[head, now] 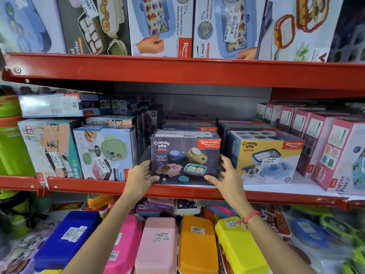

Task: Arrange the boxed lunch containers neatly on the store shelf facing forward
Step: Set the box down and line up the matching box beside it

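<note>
A dark purple "Crunchy bite" lunch box carton (184, 155) stands at the front of the middle red shelf (177, 191), its printed face forward. My left hand (141, 177) grips its lower left edge and my right hand (224, 174) grips its lower right edge, fingers spread along both sides. A yellow "Crunchy bite" carton (266, 157) stands just right of it, turned slightly. More dark cartons (189, 125) are stacked behind.
Pale blue cartons (106, 153) stand to the left, pink "Kidzee" cartons (325, 147) to the right. Large boxes (162, 26) fill the upper shelf. Loose coloured plastic lunch boxes (197, 244) lie below. A green bottle (11, 151) is at far left.
</note>
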The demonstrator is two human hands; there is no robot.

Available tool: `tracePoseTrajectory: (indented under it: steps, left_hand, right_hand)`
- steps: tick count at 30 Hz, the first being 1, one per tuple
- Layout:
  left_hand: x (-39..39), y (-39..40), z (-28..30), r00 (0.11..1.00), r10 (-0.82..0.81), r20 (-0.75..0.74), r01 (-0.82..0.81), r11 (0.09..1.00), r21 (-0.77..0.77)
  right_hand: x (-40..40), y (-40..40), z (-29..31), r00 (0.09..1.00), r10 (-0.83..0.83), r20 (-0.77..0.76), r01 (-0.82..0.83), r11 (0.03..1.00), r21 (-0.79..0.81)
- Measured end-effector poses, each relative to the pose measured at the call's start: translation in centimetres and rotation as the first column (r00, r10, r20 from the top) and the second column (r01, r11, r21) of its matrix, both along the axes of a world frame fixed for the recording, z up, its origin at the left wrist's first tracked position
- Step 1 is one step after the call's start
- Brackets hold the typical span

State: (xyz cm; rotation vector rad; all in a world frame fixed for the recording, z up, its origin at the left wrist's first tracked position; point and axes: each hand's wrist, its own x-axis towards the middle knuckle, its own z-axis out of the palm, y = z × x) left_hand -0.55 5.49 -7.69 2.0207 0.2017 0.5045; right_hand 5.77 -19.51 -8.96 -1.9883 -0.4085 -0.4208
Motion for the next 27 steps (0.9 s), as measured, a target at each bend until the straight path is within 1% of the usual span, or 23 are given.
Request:
tracePoseTrajectory:
  steps: [2,4,5,6,7,8,9,10,11,13,14,16,17,19,21,22,23,24,26,27]
  left_hand:
    - [-0.2,-0.1,0.0,1.0,-0.009,-0.01,0.009,1.0,-0.003]
    - [-0.9,-0.6,0.4,0.999,0.027,0.022,-0.028,0.999,0.029]
    - [-1.5,-1.1,0.7,0.992,0.094,0.087,-0.101,0.992,0.074]
    - [-2.0,-1.7,1.1,0.966,0.173,0.193,-0.198,0.973,0.116]
    - [-2.6,-2.6,1.7,0.914,0.234,0.331,-0.289,0.949,0.128]
    - [-3.1,-3.8,2.5,0.848,0.25,0.467,-0.336,0.935,0.111]
    - [-3.4,-5.3,3.4,0.802,0.224,0.554,-0.329,0.939,0.097]
    - [-3.4,-6.9,4.2,0.792,0.166,0.587,-0.278,0.955,0.106]
    - [-3.1,-8.6,4.9,0.809,0.088,0.581,-0.203,0.97,0.136]
    - [-1.8,-11.9,5.8,0.852,-0.063,0.52,-0.07,0.97,0.233]
    - [-1.1,-13.4,6.1,0.858,-0.119,0.5,-0.024,0.962,0.27]
    - [0.7,-16.1,6.5,0.857,-0.177,0.483,0.025,0.952,0.305]
    - [1.5,-17.2,6.6,0.864,-0.173,0.472,0.019,0.95,0.313]
    - [2.8,-19.3,6.6,0.892,-0.115,0.436,-0.029,0.95,0.31]
    - [3.7,-20.9,6.7,0.929,-0.043,0.366,-0.079,0.947,0.312]
    - [4.0,-21.6,6.8,0.952,-0.008,0.305,-0.09,0.947,0.308]
    - [4.2,-22.2,6.9,0.975,0.022,0.221,-0.085,0.956,0.28]
    - [4.5,-22.7,7.0,0.991,0.044,0.128,-0.072,0.973,0.22]
    - [4.9,-23.2,7.2,0.996,0.043,-0.074,-0.041,0.999,0.026]
    - [5.0,-23.3,7.3,0.99,0.017,-0.141,-0.027,0.997,-0.07]
  right_hand:
    - [-0.1,0.0,-0.1,1.0,0.003,0.011,-0.003,0.999,-0.034]
    - [-0.5,-0.2,0.3,0.997,-0.043,0.067,0.051,0.991,-0.125]
    - [-0.9,-0.5,0.9,0.991,-0.082,0.106,0.097,0.984,-0.147]
    - [-1.2,-1.1,1.5,0.982,-0.114,0.153,0.134,0.983,-0.126]
    - [-1.6,-1.8,2.3,0.963,-0.152,0.22,0.173,0.982,-0.079]
    - [-2.0,-2.6,3.3,0.932,-0.198,0.304,0.215,0.976,-0.024]
    - [-2.2,-3.6,4.4,0.891,-0.257,0.373,0.267,0.963,0.026]
    - [-2.1,-4.7,5.3,0.85,-0.312,0.424,0.312,0.947,0.072]
    - [-1.6,-5.9,6.0,0.819,-0.361,0.447,0.347,0.931,0.115]
    - [0.0,-8.3,7.1,0.786,-0.441,0.434,0.403,0.897,0.182]
    - [0.8,-9.4,7.4,0.774,-0.482,0.411,0.442,0.876,0.195]
    - [2.3,-11.4,7.7,0.753,-0.558,0.348,0.539,0.827,0.161]
    - [3.0,-12.2,7.8,0.755,-0.586,0.295,0.578,0.807,0.124]
    - [3.7,-13.4,8.3,0.772,-0.622,0.133,0.624,0.781,0.033]
    - [4.3,-14.5,8.6,0.795,-0.606,-0.041,0.606,0.796,-0.016]
    - [4.7,-15.0,8.7,0.807,-0.577,-0.123,0.581,0.814,-0.006]
    - [5.2,-15.4,8.6,0.823,-0.534,-0.192,0.548,0.836,0.025]
    - [5.5,-15.9,8.6,0.843,-0.475,-0.253,0.505,0.86,0.068]
    - [5.7,-16.7,8.7,0.873,-0.335,-0.353,0.409,0.899,0.158]
    - [5.7,-17.0,8.8,0.882,-0.273,-0.383,0.365,0.911,0.193]
